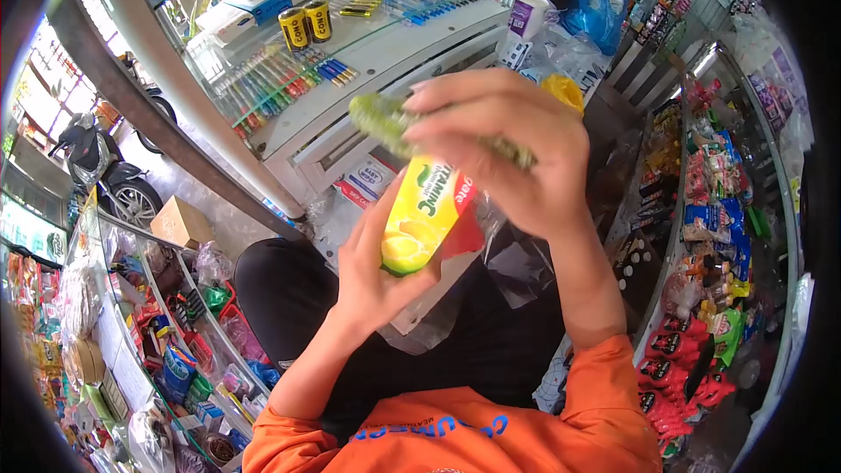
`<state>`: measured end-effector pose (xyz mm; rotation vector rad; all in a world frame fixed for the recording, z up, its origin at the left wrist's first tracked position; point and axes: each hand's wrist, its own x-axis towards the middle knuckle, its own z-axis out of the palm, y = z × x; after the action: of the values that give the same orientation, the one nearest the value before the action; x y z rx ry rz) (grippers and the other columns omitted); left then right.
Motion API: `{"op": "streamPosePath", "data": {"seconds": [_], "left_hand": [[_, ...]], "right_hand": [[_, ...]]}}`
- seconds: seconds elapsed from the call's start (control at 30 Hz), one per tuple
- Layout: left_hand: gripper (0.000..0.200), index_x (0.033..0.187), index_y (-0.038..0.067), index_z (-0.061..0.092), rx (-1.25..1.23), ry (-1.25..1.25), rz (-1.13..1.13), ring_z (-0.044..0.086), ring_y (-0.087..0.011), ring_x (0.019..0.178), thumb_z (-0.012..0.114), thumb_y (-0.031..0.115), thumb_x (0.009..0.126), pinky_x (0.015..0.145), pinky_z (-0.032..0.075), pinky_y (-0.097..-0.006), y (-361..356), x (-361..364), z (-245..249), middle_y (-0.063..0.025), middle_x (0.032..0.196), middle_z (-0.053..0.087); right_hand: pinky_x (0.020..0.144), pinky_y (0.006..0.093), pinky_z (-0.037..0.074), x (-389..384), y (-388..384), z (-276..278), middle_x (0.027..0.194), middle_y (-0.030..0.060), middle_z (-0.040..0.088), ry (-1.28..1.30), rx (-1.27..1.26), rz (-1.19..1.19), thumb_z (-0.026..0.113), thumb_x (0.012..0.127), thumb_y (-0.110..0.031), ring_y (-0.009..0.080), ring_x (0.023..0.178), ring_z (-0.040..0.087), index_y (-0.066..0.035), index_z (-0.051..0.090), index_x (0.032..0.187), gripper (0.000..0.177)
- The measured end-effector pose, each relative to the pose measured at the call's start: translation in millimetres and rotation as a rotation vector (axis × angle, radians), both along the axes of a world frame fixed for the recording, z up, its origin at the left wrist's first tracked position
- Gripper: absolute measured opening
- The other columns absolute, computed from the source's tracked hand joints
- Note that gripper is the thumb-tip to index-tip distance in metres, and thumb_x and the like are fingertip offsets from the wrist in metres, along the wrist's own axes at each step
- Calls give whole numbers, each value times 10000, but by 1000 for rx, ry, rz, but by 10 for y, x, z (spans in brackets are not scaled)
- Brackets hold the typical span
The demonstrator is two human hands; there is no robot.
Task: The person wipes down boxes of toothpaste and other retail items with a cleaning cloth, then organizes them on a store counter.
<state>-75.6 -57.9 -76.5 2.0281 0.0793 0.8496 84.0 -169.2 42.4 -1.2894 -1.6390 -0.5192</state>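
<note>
My left hand [372,267] is wrapped round a yellow, green and red toothpaste pack [424,219] with "Vitamin C" lettering and a citrus picture. It is held tilted in front of my chest, its upper end partly behind my right hand. In my right hand [517,136] is a fuzzy green cloth [383,123], pinched between the fingers and thumb. The cloth is a little blurred and overlaps the upper end of the pack in this view.
A glass display counter [350,96] with pens and two black-and-yellow cans [306,24] stands ahead. Shelves of packaged goods [714,236] line the right, with more goods [180,368] at the left. A cardboard box [181,222] and a motorbike [105,166] are farther left.
</note>
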Motion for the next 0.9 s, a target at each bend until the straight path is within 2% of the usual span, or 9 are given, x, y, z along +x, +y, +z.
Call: {"op": "streamPosePath", "data": {"seconds": [0.07, 0.1, 0.23, 0.37, 0.5, 0.57, 0.6, 0.67, 0.9], "left_hand": [[656, 1338, -72, 494, -69, -73, 29, 682, -173, 994, 786, 74, 769, 910, 536, -323, -50, -25, -56, -114, 1102, 701], [836, 1467, -73, 456, -148, -83, 31, 709, -298, 1128, 828, 123, 744, 971, 537, -377, -78, -70, -84, -225, 1249, 687], [639, 1321, -53, 492, 13, -54, 29, 663, -158, 972, 783, 76, 767, 893, 534, -310, 92, -16, 60, -90, 1093, 702], [795, 1428, -64, 481, -28, -83, 69, 690, -246, 1089, 831, 119, 737, 956, 531, -368, 133, 5, 160, -187, 1218, 686], [563, 1308, -6, 525, -347, -278, 365, 640, -149, 1010, 793, -46, 814, 924, 529, -339, 91, 118, 520, -86, 1148, 647], [557, 1279, 7, 539, -404, -536, 204, 635, -137, 973, 820, -50, 801, 895, 534, -331, 140, 353, 704, -71, 1111, 639], [483, 1203, 5, 596, -399, -696, 143, 652, -140, 897, 825, -51, 781, 875, 549, -339, 61, 501, 790, -52, 1022, 661], [421, 1146, 7, 625, -270, -481, 121, 655, -138, 866, 822, -48, 778, 864, 552, -342, -56, 498, 687, -49, 978, 671], [144, 1007, -11, 695, -241, -221, 207, 673, -144, 887, 745, -24, 872, 832, 542, -315, -7, 648, 391, -71, 983, 710]], "right_hand": [[812, 304, 556, 80, 3, -87, 991, 90, 770, 521, -21, 52, 768, 914, -75, 174, 910, 734, -12, 781, 970, 85], [812, 304, 556, 34, -19, -103, 991, 90, 770, 525, -19, 52, 768, 914, -75, 174, 910, 734, -12, 781, 970, 85], [817, 301, 558, -99, -65, -13, 990, 107, 777, 309, 159, -78, 740, 940, -74, 189, 904, 741, 13, 777, 994, 109], [799, 282, 553, 124, -44, -96, 973, 93, 775, 171, 162, -95, 723, 974, -127, 169, 858, 731, 15, 775, 976, 152], [840, 298, 539, 108, 97, -694, 1061, 55, 752, 948, 82, -187, 611, 1064, -274, 135, 974, 694, -12, 754, 1073, 299], [873, 335, 555, 0, 215, -990, 1095, 65, 743, 1612, 142, 16, 599, 1066, -316, 145, 998, 694, -21, 722, 1134, 326], [873, 335, 555, -42, 218, -961, 1095, 65, 743, 1616, 165, 8, 599, 1066, -316, 145, 998, 694, -21, 722, 1134, 326], [892, 352, 573, -129, 206, -873, 1089, 86, 741, 2120, 68, 391, 632, 1046, -302, 172, 986, 708, -23, 692, 1174, 313], [851, 348, 603, 27, 24, -1045, 1076, 114, 740, 2087, 26, 561, 644, 1036, -294, 195, 932, 733, -13, 675, 1179, 316]]}}
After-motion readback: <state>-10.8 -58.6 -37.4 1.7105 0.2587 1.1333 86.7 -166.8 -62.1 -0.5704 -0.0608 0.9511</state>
